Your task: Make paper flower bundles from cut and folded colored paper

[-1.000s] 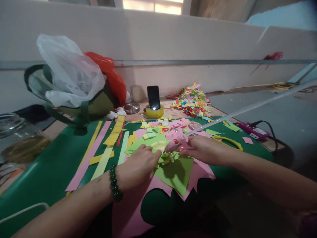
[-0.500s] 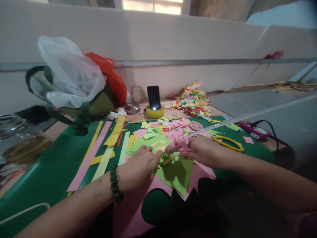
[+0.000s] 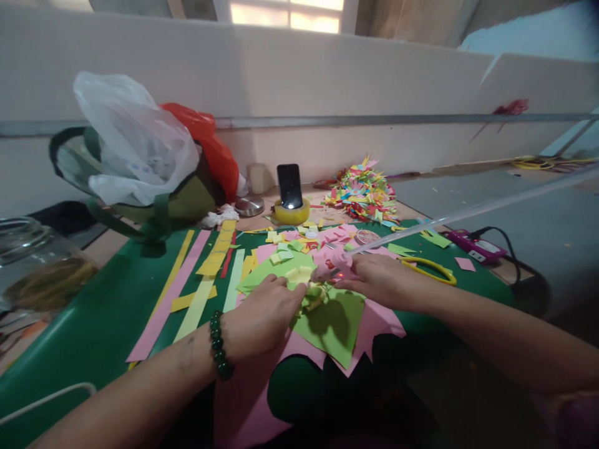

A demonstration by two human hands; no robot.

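My right hand [image 3: 377, 274] is closed around a pink hot glue gun [image 3: 333, 263], which has a small red light lit. A long clear glue stick [image 3: 421, 223] runs out of its back to the upper right. The nozzle points left, close to the fingertips of my left hand [image 3: 264, 315]. That hand's thumb and fingers are pinched together over small folded pale-yellow paper pieces [image 3: 302, 274]; what lies between the fingertips is hidden. Beneath are green paper [image 3: 332, 327] with pointed corners and a larger cut pink sheet [image 3: 248, 405].
Paper strips [image 3: 171, 293] lie on the green mat [image 3: 93, 312] at left. Yellow-handled scissors [image 3: 433, 269] and a purple power strip [image 3: 477, 246] are at right. Behind stand a phone [image 3: 290, 186] on a yellow tape roll [image 3: 292, 213], a colourful paper pile [image 3: 362, 190] and a bag [image 3: 182, 202].
My right hand and the glue gun have shifted slightly left, nearer my left fingertips. My left hand stays almost in place. The view has turned very slightly.
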